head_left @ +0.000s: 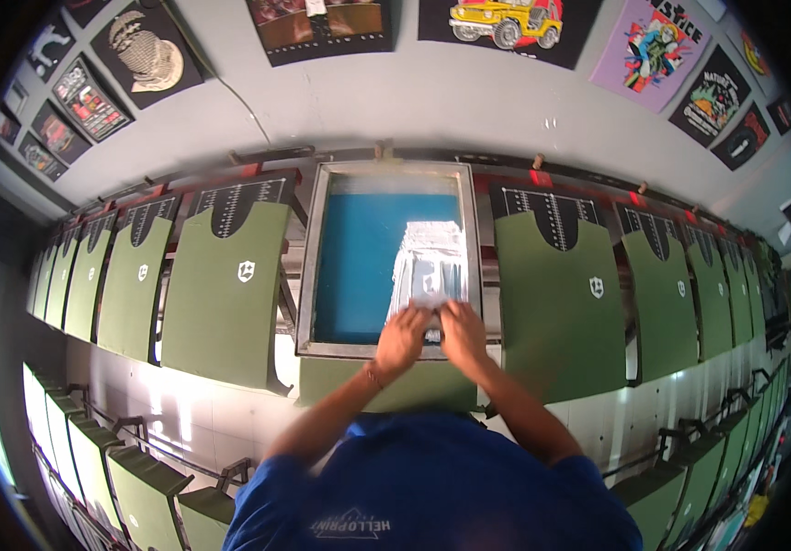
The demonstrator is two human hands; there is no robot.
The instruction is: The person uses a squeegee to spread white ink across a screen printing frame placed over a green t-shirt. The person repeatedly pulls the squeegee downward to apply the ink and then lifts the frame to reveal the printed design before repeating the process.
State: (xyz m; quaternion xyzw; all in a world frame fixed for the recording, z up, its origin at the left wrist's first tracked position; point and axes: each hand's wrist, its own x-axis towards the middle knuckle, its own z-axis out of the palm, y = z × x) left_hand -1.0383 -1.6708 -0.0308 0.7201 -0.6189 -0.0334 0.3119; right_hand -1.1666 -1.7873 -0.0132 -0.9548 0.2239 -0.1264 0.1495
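Fingers of both hands press down side by side on a squeegee handle at the near end of a metal-framed printing screen with blue mesh (359, 266); the left hand (402, 338) and the right hand (463, 331) almost touch each other, curled closed over the tool, which is blurred and mostly hidden under them. A whitish streak of ink (429, 262) runs up the mesh just beyond the knuckles. The screen lies flat over an olive-green garment on a pallet (386, 386), whose near edge shows below the frame. To the left sits another olive-green shirt with a small white shield print (230, 289), and to the right a matching printed shirt (565, 298), with further ones curving away along both sides. Black and lilac printed T-shirts (657, 46) hang on the grey wall above.
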